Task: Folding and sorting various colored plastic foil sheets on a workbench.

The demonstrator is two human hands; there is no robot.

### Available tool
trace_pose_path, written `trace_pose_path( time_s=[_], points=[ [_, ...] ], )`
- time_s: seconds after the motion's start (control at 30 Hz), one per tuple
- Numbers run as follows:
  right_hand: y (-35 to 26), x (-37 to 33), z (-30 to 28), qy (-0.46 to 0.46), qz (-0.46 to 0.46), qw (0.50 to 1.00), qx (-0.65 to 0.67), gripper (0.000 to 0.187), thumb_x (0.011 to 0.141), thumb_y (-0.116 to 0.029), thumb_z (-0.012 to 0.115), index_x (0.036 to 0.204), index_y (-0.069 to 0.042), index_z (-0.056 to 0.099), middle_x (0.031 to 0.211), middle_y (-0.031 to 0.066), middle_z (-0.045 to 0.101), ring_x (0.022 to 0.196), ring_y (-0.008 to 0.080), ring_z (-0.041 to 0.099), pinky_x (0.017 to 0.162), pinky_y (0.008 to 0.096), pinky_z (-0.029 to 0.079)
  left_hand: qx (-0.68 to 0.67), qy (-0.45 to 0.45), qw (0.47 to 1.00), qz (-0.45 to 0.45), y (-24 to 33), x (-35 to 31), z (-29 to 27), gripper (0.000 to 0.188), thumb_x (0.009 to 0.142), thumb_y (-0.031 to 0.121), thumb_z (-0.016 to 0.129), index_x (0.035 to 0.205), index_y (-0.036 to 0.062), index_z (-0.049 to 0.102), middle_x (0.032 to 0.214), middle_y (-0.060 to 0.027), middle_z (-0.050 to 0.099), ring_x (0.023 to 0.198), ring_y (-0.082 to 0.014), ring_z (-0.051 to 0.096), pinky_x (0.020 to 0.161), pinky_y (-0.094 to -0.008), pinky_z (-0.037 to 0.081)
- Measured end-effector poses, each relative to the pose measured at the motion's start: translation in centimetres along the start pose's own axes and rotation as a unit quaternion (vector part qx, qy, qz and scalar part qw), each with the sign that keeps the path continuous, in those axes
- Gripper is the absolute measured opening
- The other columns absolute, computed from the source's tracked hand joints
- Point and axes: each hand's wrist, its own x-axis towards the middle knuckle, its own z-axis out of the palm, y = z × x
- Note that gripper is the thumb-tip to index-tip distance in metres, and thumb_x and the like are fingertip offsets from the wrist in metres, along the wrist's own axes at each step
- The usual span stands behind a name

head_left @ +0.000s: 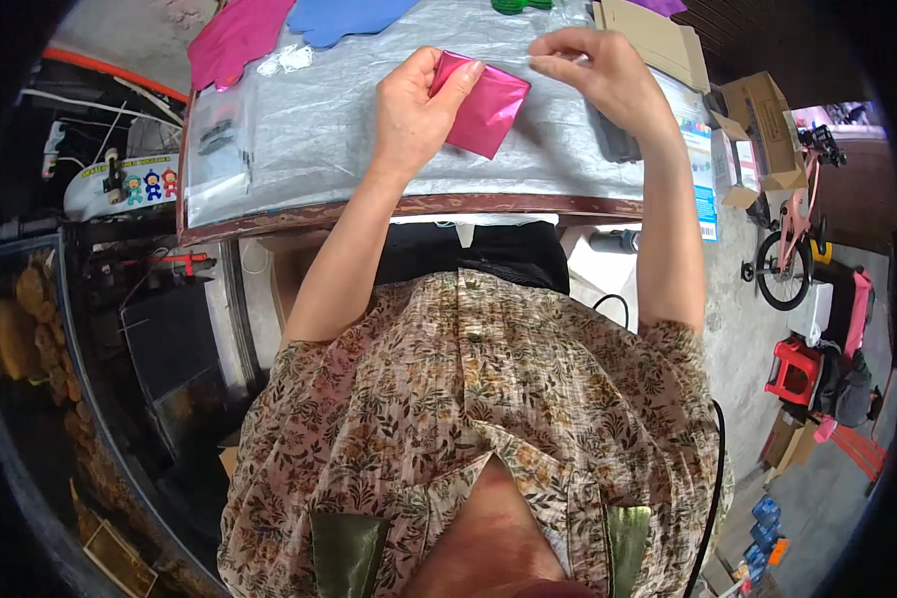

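Note:
My left hand [416, 112] is closed on a shiny pink foil piece [486, 112], roughly square, with the thumb lying across its upper corner. The foil is held tilted above the silver-grey covered table [309, 149]. To the right, apart from the foil, my right hand [608, 82] is raised with its thumb and index finger brought together in a pinch. Whatever may be between those fingertips is too small to make out. A dark flat object [620, 140] lies on the table, partly covered by my right wrist.
Pink sheets [237, 38] and blue sheets [347, 20] lie at the table's far left, near a bundle of white string [287, 60]. A clear plastic bag [219, 149] rests at the left edge. Cardboard [658, 42] and an open box [762, 125] stand right.

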Motion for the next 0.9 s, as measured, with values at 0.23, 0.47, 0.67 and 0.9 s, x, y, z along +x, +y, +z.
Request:
trace_pose_path(
  time_s=[0.23, 0.47, 0.67, 0.9],
  points=[
    [-1.6, 2.3, 0.0, -0.196, -0.004, 0.98, -0.023, 0.017, 0.092, -0.014, 0.073, 0.092, 0.003, 0.07, 0.081, 0.0019, 0.069, 0.078, 0.0069, 0.063, 0.073, 0.026, 0.051, 0.139, -0.059, 0.989, 0.013, 0.5, 0.1, 0.0, 0.016, 0.096, 0.014, 0.071, 0.095, -0.0015, 0.065, 0.086, -0.0038, 0.071, 0.075, -0.004, 0.063, 0.064, -0.0209, 0.051],
    [1.9, 1.0, 2.1, -0.162, 0.055, 0.961, 0.219, 0.014, 0.087, -0.014, 0.077, 0.088, 0.0, 0.072, 0.073, -0.0006, 0.066, 0.067, 0.0075, 0.057, 0.063, 0.0251, 0.046, 0.128, -0.12, 0.979, -0.101, 2.2, 0.7, -1.1, 0.017, 0.094, 0.011, 0.072, 0.103, -0.0015, 0.067, 0.094, -0.0057, 0.073, 0.081, -0.0073, 0.066, 0.07, -0.0237, 0.053],
    [4.0, 0.0, 0.8, -0.043, 0.072, 0.968, 0.236, 0.012, 0.09, -0.014, 0.076, 0.091, -0.003, 0.072, 0.075, -0.0014, 0.066, 0.067, 0.0057, 0.054, 0.061, 0.0226, 0.042, -0.041, -0.071, 0.975, -0.205, 1.6, -0.9, -0.5, 0.025, 0.084, 0.007, 0.08, 0.105, -0.0011, 0.068, 0.095, -0.0102, 0.074, 0.082, -0.0133, 0.07, 0.077, -0.025, 0.056],
    [3.8, -4.5, -2.0, 0.059, 0.153, 0.924, 0.345, 0.011, 0.091, -0.013, 0.073, 0.093, -0.002, 0.07, 0.074, -0.0013, 0.062, 0.065, 0.0066, 0.051, 0.061, 0.0226, 0.039, -0.041, -0.192, 0.964, -0.181, 3.4, 1.0, 3.5, 0.03, 0.084, 0.005, 0.08, 0.111, -0.0009, 0.067, 0.095, -0.0115, 0.075, 0.084, -0.0164, 0.072, 0.077, -0.0271, 0.058]
  ],
)
